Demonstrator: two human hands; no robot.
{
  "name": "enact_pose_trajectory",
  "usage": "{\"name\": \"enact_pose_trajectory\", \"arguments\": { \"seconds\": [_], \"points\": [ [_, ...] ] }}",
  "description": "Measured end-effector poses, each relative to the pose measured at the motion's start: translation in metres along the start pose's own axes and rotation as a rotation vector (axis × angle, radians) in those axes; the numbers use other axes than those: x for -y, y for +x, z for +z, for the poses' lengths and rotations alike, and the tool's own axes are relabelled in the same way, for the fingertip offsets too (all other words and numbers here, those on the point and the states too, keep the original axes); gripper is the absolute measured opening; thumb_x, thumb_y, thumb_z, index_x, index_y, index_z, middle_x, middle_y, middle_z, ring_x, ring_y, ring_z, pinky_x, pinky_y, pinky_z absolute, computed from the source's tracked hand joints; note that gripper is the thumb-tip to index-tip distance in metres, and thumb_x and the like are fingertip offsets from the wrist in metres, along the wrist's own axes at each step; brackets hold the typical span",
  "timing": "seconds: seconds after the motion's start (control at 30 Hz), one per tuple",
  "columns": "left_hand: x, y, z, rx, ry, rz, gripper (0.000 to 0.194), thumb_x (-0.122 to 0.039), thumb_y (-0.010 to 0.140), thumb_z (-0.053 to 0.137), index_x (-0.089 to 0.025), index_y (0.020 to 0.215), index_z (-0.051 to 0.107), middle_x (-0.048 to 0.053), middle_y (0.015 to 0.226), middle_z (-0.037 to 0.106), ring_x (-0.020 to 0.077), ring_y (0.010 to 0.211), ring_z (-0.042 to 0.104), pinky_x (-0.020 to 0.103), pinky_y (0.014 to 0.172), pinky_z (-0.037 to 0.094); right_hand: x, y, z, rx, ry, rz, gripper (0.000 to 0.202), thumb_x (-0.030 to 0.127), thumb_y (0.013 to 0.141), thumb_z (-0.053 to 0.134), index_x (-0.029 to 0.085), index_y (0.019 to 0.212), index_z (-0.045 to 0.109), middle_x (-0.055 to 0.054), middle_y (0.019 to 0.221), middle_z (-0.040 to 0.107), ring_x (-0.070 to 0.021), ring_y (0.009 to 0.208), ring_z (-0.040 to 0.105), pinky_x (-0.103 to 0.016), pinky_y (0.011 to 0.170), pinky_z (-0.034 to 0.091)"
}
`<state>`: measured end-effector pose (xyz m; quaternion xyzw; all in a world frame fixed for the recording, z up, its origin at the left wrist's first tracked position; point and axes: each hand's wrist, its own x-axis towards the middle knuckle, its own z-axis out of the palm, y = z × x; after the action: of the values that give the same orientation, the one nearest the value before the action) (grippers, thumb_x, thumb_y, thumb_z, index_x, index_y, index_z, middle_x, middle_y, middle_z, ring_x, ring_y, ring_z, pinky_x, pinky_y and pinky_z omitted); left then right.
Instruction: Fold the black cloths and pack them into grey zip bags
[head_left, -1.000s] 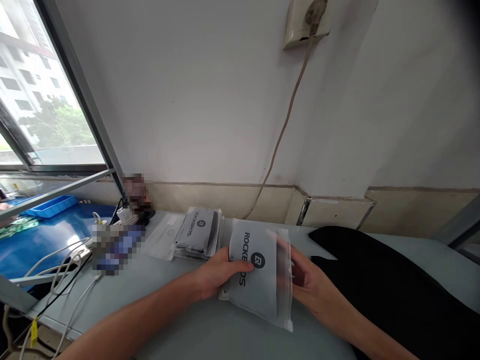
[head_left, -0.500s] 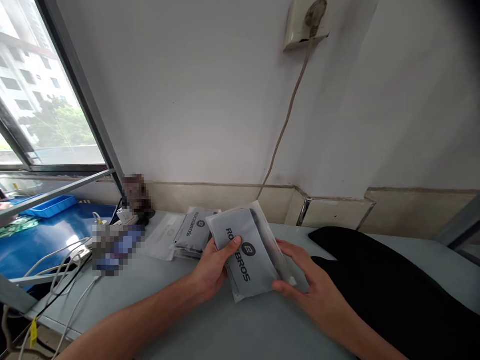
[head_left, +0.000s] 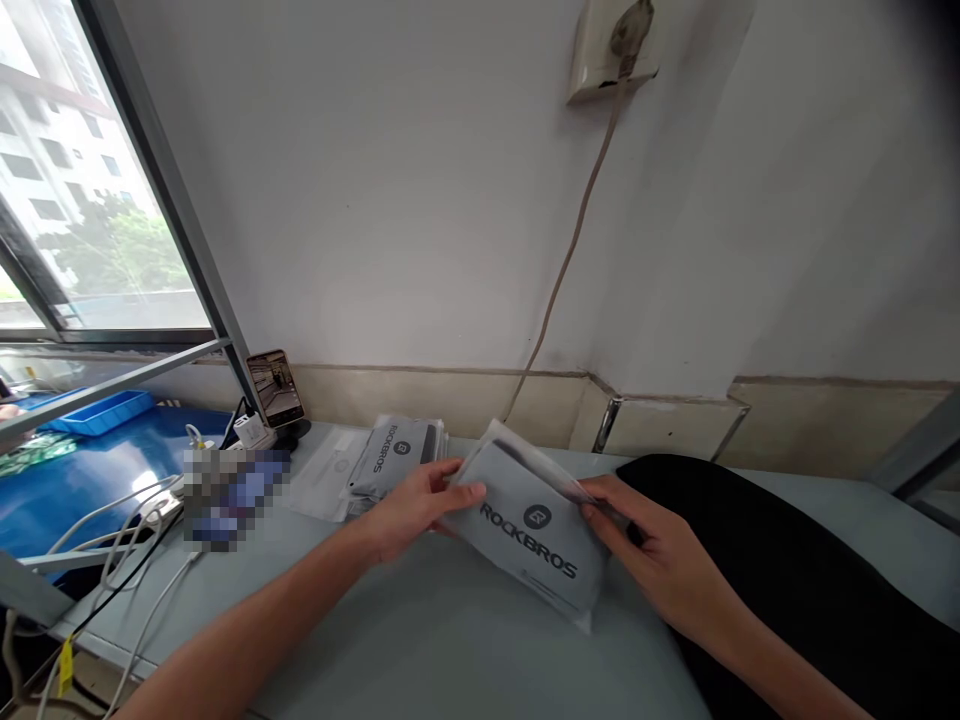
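Printed pouch (head_left: 527,535): long axis slants down rightward, clear edge (head_left: 529,450) toward wall (head_left: 412,200) | left hand (head_left: 416,505), right hand (head_left: 664,550): grip closed on pouch | grey table (head_left: 420,640) | window (head_left: 97,200) at left

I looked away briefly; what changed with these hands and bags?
The frosted-plastic, dark-lettered rectangular bag has turned counterclockwise: its lettering, once running downward, now slopes down rightward. The bare left hand now grips its left end, the bare right hand its upper edge. The stacked grey plastic bags and flat black sheet stayed put.
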<state>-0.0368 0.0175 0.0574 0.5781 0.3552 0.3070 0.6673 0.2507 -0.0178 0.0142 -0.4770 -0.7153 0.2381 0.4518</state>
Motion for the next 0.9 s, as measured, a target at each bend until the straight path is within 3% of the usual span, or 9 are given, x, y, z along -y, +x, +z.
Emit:
{"name": "enact_pose_trajectory", "arguments": {
  "seconds": [0.07, 0.17, 0.33, 0.43, 0.57, 0.73, 0.9],
  "points": [
    [0.004, 0.0, 0.002, 0.045, 0.036, 0.011, 0.056, -0.056, 0.084, 0.08, -0.022, 0.126, 0.066, 0.012, 0.117, 0.072, 0.0298, 0.111, 0.069, 0.04, 0.09, 0.055, -0.003, 0.0, -0.001, 0.007, -0.054, -0.065, 0.026, 0.044, 0.104, 0.053, 0.032, 0.114, 0.075, -0.007, 0.112, 0.075, -0.0287, 0.104, 0.067, -0.039, 0.08, 0.058],
    [0.014, 0.001, 0.008, 0.063, 0.063, 0.134, 0.056, -0.054, 0.084, 0.081, -0.021, 0.126, 0.064, 0.01, 0.113, 0.07, 0.0268, 0.108, 0.067, 0.037, 0.089, 0.053, -0.005, -0.001, -0.001, 0.034, -0.129, -0.17, 0.025, 0.037, 0.105, 0.052, 0.034, 0.114, 0.075, -0.006, 0.108, 0.077, -0.0293, 0.102, 0.066, -0.045, 0.088, 0.057],
    [0.018, -0.001, 0.014, -0.037, 0.276, 0.192, 0.06, -0.052, 0.087, 0.078, -0.028, 0.137, 0.056, -0.002, 0.083, 0.057, 0.0155, 0.076, 0.056, 0.026, 0.066, 0.044, -0.001, 0.0, -0.002, 0.035, -0.183, -0.255, 0.029, 0.033, 0.106, 0.049, 0.034, 0.114, 0.076, -0.006, 0.106, 0.079, -0.03, 0.098, 0.067, -0.047, 0.082, 0.057],
    [0.014, -0.004, 0.016, -0.074, 0.346, 0.22, 0.043, -0.052, 0.088, 0.075, -0.025, 0.119, 0.063, -0.003, 0.08, 0.054, 0.0128, 0.069, 0.049, 0.024, 0.062, 0.039, 0.0, 0.0, -0.002, 0.055, -0.188, -0.279, 0.029, 0.031, 0.106, 0.048, 0.035, 0.113, 0.076, -0.005, 0.105, 0.079, -0.0292, 0.097, 0.067, -0.046, 0.082, 0.057],
    [0.008, -0.007, 0.018, -0.088, 0.526, 0.249, 0.033, -0.051, 0.091, 0.07, -0.024, 0.11, 0.068, -0.001, 0.08, 0.058, 0.012, 0.064, 0.044, 0.024, 0.057, 0.034, 0.0, -0.001, -0.002, 0.085, -0.18, -0.292, 0.029, 0.028, 0.106, 0.048, 0.035, 0.115, 0.074, -0.005, 0.107, 0.078, -0.0287, 0.098, 0.065, -0.045, 0.082, 0.056],
    [0.009, -0.004, 0.014, -0.065, 0.539, 0.2, 0.039, -0.056, 0.085, 0.076, -0.019, 0.084, 0.067, -0.002, 0.07, 0.054, 0.0106, 0.059, 0.041, 0.023, 0.052, 0.03, -0.001, -0.001, 0.0, 0.087, -0.158, -0.312, 0.026, 0.027, 0.106, 0.049, 0.033, 0.115, 0.073, -0.006, 0.105, 0.076, -0.029, 0.099, 0.065, -0.045, 0.083, 0.056],
    [0.013, -0.001, 0.008, -0.082, 0.537, 0.197, 0.043, -0.056, 0.084, 0.076, -0.018, 0.075, 0.058, -0.003, 0.07, 0.052, 0.0095, 0.059, 0.041, 0.023, 0.051, 0.028, -0.001, 0.001, -0.002, 0.109, -0.193, -0.256, 0.026, 0.034, 0.107, 0.049, 0.032, 0.113, 0.074, -0.007, 0.1, 0.073, -0.0286, 0.095, 0.064, -0.044, 0.081, 0.055]
  ]
}}
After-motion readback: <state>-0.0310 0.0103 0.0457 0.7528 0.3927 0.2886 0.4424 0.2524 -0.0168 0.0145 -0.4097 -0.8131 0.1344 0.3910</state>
